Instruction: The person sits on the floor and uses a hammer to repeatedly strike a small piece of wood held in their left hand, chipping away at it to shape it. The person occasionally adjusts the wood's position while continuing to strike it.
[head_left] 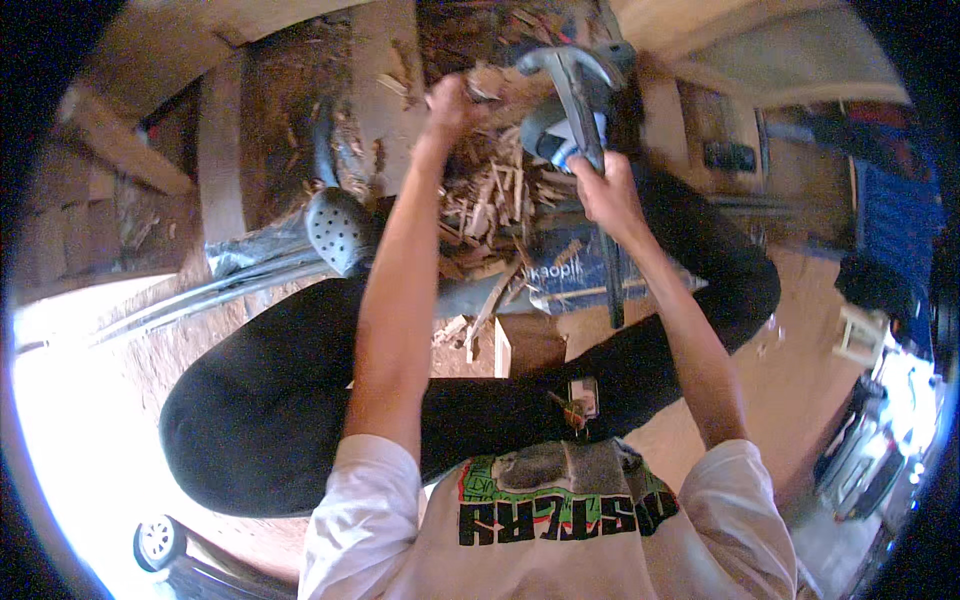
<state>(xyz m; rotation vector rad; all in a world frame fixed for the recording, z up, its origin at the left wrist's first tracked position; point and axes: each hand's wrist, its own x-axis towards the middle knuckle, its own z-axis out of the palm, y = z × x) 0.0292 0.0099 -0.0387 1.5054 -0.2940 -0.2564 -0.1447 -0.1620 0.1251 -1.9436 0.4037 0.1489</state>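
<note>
My right hand [606,195] is closed round the shaft of a claw hammer [577,92], its head raised at the top of the view. My left hand [455,110] is closed, further forward beside broken wood; a small dark piece shows at its fingers, too blurred to name. Between and below my hands lie many wood splinters [490,205]. A dark shoe with a white and blue part [553,140] sits partly behind the hammer.
My dark-trousered legs [250,400] are folded around the debris. A grey clog [338,232] is at the left, a wooden beam [222,140] behind it. A blue printed sheet [570,290] lies below. A blue woven item [890,220] and a car wheel [158,540] show at the edges.
</note>
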